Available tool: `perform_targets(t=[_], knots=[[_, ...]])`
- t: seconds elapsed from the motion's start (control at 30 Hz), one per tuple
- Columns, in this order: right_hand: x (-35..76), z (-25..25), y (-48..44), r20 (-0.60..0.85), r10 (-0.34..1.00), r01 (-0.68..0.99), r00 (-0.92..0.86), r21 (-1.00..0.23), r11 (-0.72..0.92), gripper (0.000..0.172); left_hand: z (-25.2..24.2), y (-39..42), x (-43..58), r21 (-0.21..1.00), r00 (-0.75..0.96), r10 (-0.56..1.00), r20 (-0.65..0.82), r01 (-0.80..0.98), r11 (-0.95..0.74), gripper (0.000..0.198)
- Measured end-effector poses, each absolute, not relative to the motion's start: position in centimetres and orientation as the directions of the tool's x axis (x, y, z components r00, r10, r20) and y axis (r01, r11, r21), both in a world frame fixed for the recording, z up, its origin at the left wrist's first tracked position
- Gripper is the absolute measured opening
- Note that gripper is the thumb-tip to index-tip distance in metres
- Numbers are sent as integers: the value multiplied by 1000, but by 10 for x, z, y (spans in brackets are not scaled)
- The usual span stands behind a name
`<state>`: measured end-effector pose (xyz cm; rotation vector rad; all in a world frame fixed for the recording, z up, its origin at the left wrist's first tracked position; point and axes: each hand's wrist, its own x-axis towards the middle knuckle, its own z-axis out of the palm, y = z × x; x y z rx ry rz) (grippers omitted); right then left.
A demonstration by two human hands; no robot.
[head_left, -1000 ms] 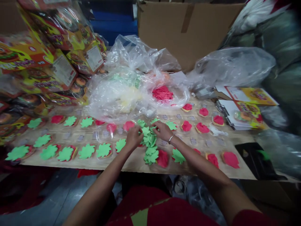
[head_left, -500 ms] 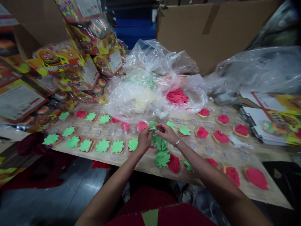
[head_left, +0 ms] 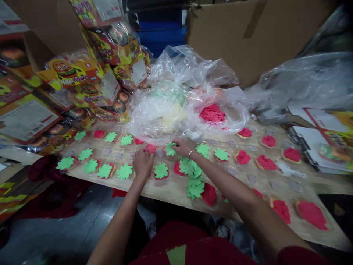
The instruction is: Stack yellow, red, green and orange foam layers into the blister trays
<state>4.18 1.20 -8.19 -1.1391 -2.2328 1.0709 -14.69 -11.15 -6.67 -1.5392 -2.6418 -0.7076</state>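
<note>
My right hand (head_left: 184,147) pinches the edge of a green foam lettuce leaf (head_left: 170,148), which lies over the middle row of clear plastic trays. My left hand (head_left: 142,164) is palm down over the trays, its fingers bent and slightly apart, with nothing visible in them. Just beyond its fingertips sits a red foam piece (head_left: 150,148). Under my right forearm rests a loose pile of green leaves (head_left: 194,187), beside a red piece (head_left: 209,194). To the left, several green leaves (head_left: 104,170) lie on red pieces in the trays.
Clear plastic bags (head_left: 160,114) of foam pieces stand behind the trays, one open around red pieces (head_left: 212,113). Printed toy burger boxes (head_left: 79,73) are stacked at left. More red pieces (head_left: 266,162) sit at right, near white cards (head_left: 311,141). A large cardboard box (head_left: 226,44) stands behind.
My hands have parted from together over the green leaves. The left has moved left; the right has brought a leaf slightly left over the middle row. The view has shifted a little.
</note>
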Motion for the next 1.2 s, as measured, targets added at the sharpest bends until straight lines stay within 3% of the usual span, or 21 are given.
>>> perform_targets(t=[0.1, 0.37, 0.47, 0.53, 0.63, 0.77, 0.87, 1.0, 1.1, 1.2], knots=[[22, -77, 14, -25, 797, 648, -604, -596, 473, 16, -73, -105, -149, 399, -477, 857, 196, 837, 374, 19], [6, -77, 4, -54, 840, 765, -540, -449, 462, 28, -80, -97, -149, 457, -513, 842, 164, 796, 396, 12], [14, -69, 0, 10, 846, 768, -532, -414, 488, 28, -76, -96, -153, 483, -518, 843, 147, 781, 396, 15], [36, -64, -1, 78, 853, 762, -516, -413, 498, 23, -72, -98, -151, 467, -508, 835, 211, 803, 370, 21], [87, -59, -4, 85, 887, 778, -455, -447, 442, 18, -65, -105, -131, 404, -331, 882, 336, 896, 183, 21], [146, -59, -26, -39, 892, 792, -451, -478, 380, 14, -62, -115, -72, 347, 76, 976, 206, 927, -145, 16], [158, -63, -50, -102, 857, 804, -506, -415, 425, 14, -66, -119, -36, 287, 134, 980, 145, 942, -171, 21], [155, -67, -64, -176, 787, 795, -591, -293, 531, 25, -72, -119, -26, 371, 101, 987, 127, 918, -142, 11], [161, -70, -60, -121, 748, 730, -652, -368, 577, 19, -75, -119, -30, 445, 78, 987, 143, 886, -134, 15], [172, -71, -53, -32, 750, 616, -661, -592, 519, 6, -76, -121, -29, 544, 19, 978, 206, 829, -130, 27]])
